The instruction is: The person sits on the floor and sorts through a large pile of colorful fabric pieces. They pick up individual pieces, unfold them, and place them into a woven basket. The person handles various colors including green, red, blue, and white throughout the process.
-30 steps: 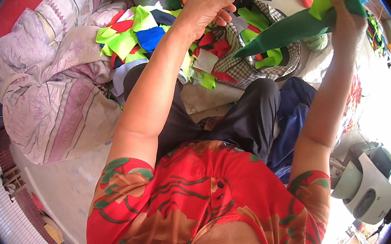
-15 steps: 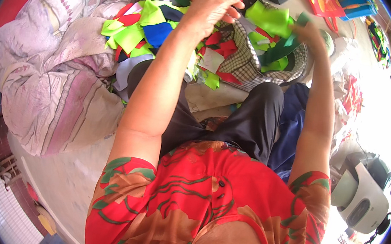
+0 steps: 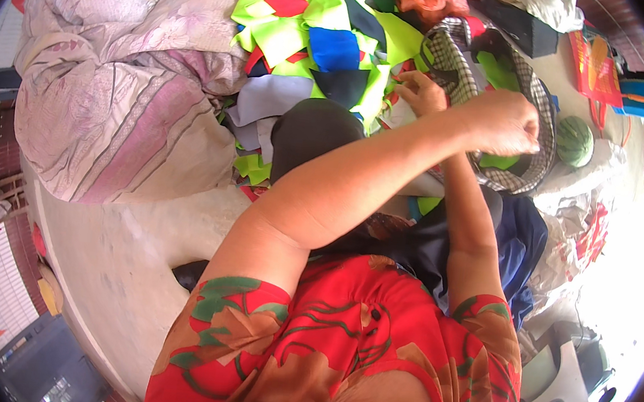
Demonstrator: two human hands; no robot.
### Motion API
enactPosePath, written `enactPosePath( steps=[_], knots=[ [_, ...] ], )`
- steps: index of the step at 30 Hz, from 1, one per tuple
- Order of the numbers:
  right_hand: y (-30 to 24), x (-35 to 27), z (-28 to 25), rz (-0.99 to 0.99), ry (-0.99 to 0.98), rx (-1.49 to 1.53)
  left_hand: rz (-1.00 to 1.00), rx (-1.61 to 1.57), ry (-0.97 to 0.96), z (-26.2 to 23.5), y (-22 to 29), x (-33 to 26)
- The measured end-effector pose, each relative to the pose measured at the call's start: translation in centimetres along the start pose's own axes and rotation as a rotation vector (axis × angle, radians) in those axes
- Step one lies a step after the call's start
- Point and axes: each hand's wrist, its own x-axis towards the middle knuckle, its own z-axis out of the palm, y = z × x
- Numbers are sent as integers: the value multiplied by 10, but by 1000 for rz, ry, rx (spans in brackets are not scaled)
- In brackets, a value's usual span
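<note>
Our left hand [image 3: 503, 122] closes over the checked bag [image 3: 462, 59] at its near rim, seemingly to hold it open. Our right hand [image 3: 421, 92] pinches scraps beside the far fabric pile [image 3: 316, 35]; we cannot tell its exact hold

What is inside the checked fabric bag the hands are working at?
Inside the checked bag, green fabric pieces show. The left hand covers its near rim and the right hand sits at its left edge, so anything deeper is hidden.

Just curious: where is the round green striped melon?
In the head view, the melon sits upper right, just right of the checked bag, beyond the person's left hand.
</note>
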Motion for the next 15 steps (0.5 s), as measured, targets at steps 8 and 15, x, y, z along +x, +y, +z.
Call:
enactPosePath(
  steps=[8,15],
  knots=[
    [-45,61,108,30,89,-117,-28,47,62,-4,6,-7],
    [-21,64,130,0,145,-52,-16,80,125,-5,8,-6]
  ],
)
